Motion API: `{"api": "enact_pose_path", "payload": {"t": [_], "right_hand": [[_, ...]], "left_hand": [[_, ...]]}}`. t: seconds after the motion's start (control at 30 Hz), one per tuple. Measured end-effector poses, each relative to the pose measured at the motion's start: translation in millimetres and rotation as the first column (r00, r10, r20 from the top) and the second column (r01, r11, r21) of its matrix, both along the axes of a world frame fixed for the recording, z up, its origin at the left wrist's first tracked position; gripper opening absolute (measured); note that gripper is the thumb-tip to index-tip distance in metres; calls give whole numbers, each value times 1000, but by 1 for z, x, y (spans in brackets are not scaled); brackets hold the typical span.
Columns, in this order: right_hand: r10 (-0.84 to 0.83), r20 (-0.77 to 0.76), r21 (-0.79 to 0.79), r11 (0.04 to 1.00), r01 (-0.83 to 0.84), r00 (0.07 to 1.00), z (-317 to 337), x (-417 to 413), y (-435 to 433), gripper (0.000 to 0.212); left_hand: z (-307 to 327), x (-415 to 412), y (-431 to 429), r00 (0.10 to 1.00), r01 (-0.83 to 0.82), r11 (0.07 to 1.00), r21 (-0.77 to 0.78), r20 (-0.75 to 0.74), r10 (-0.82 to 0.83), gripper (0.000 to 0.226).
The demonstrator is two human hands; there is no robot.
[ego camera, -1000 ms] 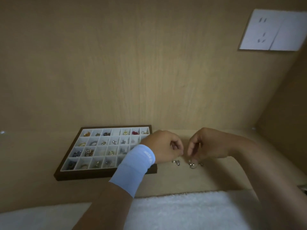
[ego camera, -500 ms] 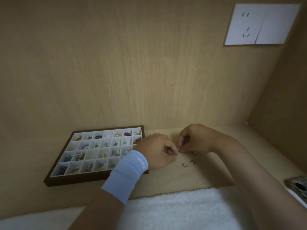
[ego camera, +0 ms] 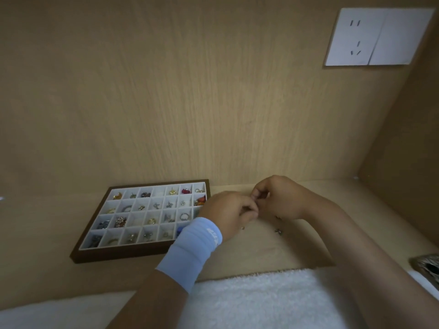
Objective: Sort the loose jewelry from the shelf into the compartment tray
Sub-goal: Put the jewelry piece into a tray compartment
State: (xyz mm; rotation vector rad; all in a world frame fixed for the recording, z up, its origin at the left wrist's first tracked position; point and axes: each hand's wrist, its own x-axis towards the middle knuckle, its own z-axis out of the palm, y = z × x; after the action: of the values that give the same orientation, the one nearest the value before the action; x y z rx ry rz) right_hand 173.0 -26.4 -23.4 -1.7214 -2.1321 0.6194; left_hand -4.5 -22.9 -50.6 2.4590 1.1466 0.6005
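Wood-grain shelf (ego camera: 237,255) runs under my arms, with a white fluffy towel (ego camera: 261,302) along its near edge. Past the towel, my left hand (ego camera: 228,213) (pale blue wristband (ego camera: 190,251) on that wrist) and my right hand (ego camera: 278,198) meet fingertip to fingertip, both curled tight; whatever is pinched between them is too small for me to tell. Loose jewelry (ego camera: 278,231), a small silvery piece, lies on the bare wood just near of my right hand, and another tiny bit (ego camera: 242,227) sits beside my left palm. Left of my hands lies the compartment tray (ego camera: 118,254), brown-rimmed with white cells, most holding gold, silver, red or blue trinkets; my left wrist hides its near right corner. Bare shelf stretches rightward to the side wall. Farther back, a white socket plate (ego camera: 377,36) is set in the rear panel.
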Motion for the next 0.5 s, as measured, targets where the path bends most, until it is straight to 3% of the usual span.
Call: {"api": "enact_pose_path", "payload": {"t": [0.1,0.2,0.33,0.5], "right_hand": [[-21,-207,82,996,38,978,-3,-6,4,12],[-4,-347,109,993,45,938,-4,-15,7,7],[-24,-363,164,982,90,931,-5,-30,19,5],[7,-340,234,969,77,940,-6,-58,38,6]], "left_hand": [[4,-17,12,973,-165,983,-82,147,176,10],[4,-30,21,933,-191,966,-172,273,233,9],[4,-38,29,878,-196,951,-241,388,279,11],[9,-59,39,837,-263,931,-253,421,350,14]]}}
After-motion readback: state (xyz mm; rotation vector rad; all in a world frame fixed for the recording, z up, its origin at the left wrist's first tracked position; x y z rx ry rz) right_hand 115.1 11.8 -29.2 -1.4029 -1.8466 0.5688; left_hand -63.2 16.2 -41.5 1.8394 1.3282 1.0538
